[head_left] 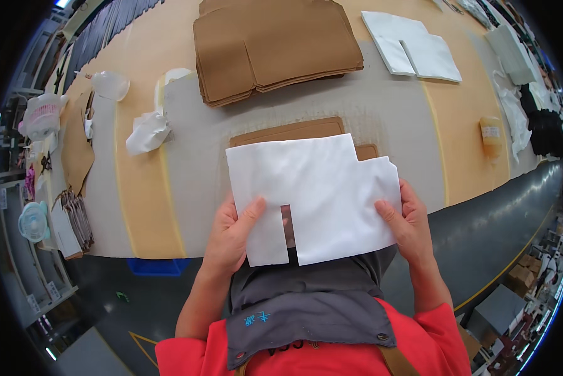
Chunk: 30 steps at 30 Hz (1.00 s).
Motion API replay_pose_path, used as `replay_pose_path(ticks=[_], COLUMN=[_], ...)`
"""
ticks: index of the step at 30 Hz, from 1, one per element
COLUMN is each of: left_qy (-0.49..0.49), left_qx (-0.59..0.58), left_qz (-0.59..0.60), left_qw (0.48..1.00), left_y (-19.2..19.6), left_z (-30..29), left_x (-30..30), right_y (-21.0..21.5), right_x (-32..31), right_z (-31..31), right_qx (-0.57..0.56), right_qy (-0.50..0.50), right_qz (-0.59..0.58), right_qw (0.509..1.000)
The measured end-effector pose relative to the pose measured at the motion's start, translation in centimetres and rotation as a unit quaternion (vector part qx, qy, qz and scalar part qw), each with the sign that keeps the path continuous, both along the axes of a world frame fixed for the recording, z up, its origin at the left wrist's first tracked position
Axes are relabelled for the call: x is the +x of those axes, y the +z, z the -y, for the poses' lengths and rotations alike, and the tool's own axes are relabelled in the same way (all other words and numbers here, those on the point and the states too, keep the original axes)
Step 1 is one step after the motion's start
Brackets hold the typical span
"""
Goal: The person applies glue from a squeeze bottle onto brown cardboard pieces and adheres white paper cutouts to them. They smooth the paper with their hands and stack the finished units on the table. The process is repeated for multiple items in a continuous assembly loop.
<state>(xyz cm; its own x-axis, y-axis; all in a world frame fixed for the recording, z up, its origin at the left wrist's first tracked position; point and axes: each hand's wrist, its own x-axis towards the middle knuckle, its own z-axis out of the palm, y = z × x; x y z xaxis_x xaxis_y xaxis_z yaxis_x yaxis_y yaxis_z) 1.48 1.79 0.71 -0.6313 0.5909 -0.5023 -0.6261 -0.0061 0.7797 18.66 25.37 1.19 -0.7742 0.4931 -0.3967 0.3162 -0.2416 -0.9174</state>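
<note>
Between my two hands I hold a white sheet [331,200], cut with a narrow slot at its near edge and a step at its far right corner. My left hand [234,232] grips its left side, thumb on top. On the right side my right hand [410,222] pinches the edge the same way; the fingers of both hands are partly hidden beneath. Just beyond the sheet, and partly covered by it, a brown panel [287,130] lies on the table.
A stack of brown slotted panels [275,53] lies at the far middle of the table [193,182]. Similar white sheets [413,47] sit at the far right. Around stand a clear squeeze bottle [111,86], crumpled white cloth [148,133], an amber-filled bottle [491,139] and a blue bin [159,267].
</note>
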Motion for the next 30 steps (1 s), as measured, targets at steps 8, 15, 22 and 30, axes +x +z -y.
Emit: replay_pose_path(ticks=[8, 15, 22, 30], left_qy=[0.014, 0.009, 0.005, 0.006], left_qx=[0.016, 0.011, 0.001, 0.008], left_qz=[0.000, 0.007, 0.010, 0.007], left_qw=[1.000, 1.000, 1.000, 1.000], left_y=[-0.7, -1.3, -1.7, -1.6], left_z=[-1.4, -1.6, -1.7, -2.0], left_x=[-1.8, -2.3, -2.4, -2.5], right_y=[-0.9, -1.2, -1.4, -1.2], right_x=[-2.3, -3.0, -3.0, -3.2], right_z=[-0.9, -1.1, -1.1, -1.2], right_qx=[0.034, 0.043, 0.044, 0.046], right_qy=[0.001, 0.003, 0.001, 0.003], right_qz=[0.017, 0.021, 0.027, 0.025], right_qw=[0.999, 0.999, 0.999, 0.999])
